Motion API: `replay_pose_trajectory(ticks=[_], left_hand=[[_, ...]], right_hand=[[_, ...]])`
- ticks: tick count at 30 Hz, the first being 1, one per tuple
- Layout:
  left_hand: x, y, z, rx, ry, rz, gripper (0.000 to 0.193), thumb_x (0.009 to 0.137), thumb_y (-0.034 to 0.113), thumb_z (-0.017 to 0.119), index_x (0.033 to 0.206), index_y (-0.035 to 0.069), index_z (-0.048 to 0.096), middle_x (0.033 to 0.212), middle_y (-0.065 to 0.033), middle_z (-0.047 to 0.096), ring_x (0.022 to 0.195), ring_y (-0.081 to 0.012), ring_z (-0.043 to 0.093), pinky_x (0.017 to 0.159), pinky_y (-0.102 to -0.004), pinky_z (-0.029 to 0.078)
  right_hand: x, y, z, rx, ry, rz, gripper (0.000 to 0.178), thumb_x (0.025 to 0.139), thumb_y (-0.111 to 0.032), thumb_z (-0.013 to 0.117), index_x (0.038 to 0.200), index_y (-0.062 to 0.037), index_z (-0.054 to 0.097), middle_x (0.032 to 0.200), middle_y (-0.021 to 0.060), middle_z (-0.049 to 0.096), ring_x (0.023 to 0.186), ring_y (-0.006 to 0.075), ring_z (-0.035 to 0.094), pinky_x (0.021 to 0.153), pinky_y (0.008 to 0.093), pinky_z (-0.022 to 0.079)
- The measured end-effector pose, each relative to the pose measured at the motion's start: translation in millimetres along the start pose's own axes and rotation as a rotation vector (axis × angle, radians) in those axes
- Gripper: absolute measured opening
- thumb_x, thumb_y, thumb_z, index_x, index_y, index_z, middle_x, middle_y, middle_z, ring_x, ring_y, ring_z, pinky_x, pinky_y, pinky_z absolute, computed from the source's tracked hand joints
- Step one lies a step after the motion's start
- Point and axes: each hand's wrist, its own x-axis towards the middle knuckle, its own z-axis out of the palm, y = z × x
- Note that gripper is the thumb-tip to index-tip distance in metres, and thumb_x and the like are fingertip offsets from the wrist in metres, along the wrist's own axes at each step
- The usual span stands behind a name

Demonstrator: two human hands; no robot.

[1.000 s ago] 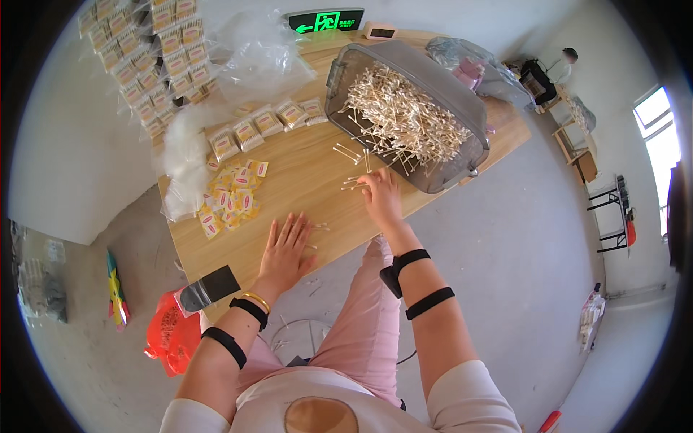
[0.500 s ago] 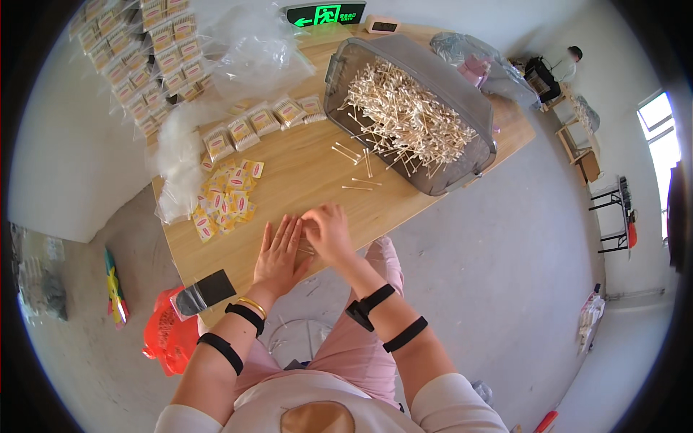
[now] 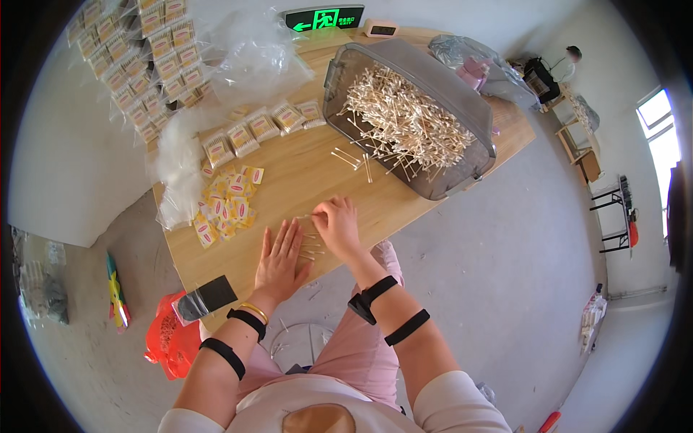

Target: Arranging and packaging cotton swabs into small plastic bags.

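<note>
Head view: the left hand (image 3: 280, 256) lies flat and open on the desk (image 3: 303, 169) near its front edge. The right hand (image 3: 336, 225) pinches little sticks (image 3: 310, 244) just beside it. A big grey bin (image 3: 411, 115) of sticks sits at the far right corner.

The room had a grey concrete floor (image 3: 520, 238) and pale plain walls (image 3: 65, 144). A light wooden table (image 3: 303, 173) stood in the middle, its far end near the wall. A green lit exit sign (image 3: 323, 16) leaned at that far edge. Daylight came through a window (image 3: 660, 123) at the right. Near it stood a dark metal stand (image 3: 613, 216), and further back a small wooden table (image 3: 577, 144) where another person (image 3: 567, 61) sat.
</note>
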Motion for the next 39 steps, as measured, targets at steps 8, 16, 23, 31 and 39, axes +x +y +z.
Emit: replay_pose_trajectory(ticks=[8,16,23,31,39], left_hand=[[0,-2,1,0.007,0.006,0.007,0.079,0.100,0.048,0.048,0.160,0.002,0.023,0.168,-0.0125,0.022,0.157,-0.0262,0.015,0.127,-0.0536,0.007],[-1,-3,3,0.006,0.004,0.000,0.079,0.100,0.047,0.048,0.159,0.001,0.024,0.168,-0.0125,0.023,0.157,-0.0260,0.017,0.127,-0.0536,0.007],[-2,-3,1,-0.020,0.023,0.006,0.080,0.098,0.044,0.053,0.159,0.000,0.025,0.167,-0.0144,0.025,0.156,-0.0282,0.019,0.127,-0.0547,0.008],[2,-1,2,-0.077,0.043,0.039,0.081,0.095,0.038,0.060,0.157,-0.002,0.026,0.165,-0.0167,0.027,0.155,-0.0326,0.021,0.126,-0.0564,0.010],[0,-3,2,-0.070,0.060,0.037,0.081,0.094,0.039,0.059,0.157,-0.002,0.028,0.164,-0.0172,0.030,0.155,-0.0333,0.023,0.126,-0.0563,0.010]], right_hand=[[53,48,-35,-0.376,0.232,0.379,0.029,0.084,-0.025,0.078,0.103,-0.0108,0.062,0.105,0.0107,0.061,0.105,0.0327,0.057,0.090,0.0477,0.044],[33,46,-18,-0.286,0.095,0.307,0.018,0.083,-0.025,0.078,0.093,-0.0152,0.066,0.092,0.0019,0.065,0.098,0.0263,0.061,0.086,0.0440,0.043],[49,24,-18,-0.216,0.253,0.175,0.032,0.081,-0.027,0.082,0.101,-0.0126,0.062,0.100,0.0075,0.062,0.101,0.0309,0.058,0.088,0.0459,0.044],[53,55,-2,-0.322,0.115,0.298,0.025,0.080,-0.029,0.080,0.090,-0.0130,0.064,0.105,0.0107,0.061,0.105,0.0326,0.057,0.086,0.0455,0.045],[83,24,-13,-0.344,0.235,0.150,0.021,0.081,-0.027,0.081,0.089,-0.0137,0.067,0.107,0.0104,0.060,0.106,0.0337,0.056,0.089,0.0469,0.045]])
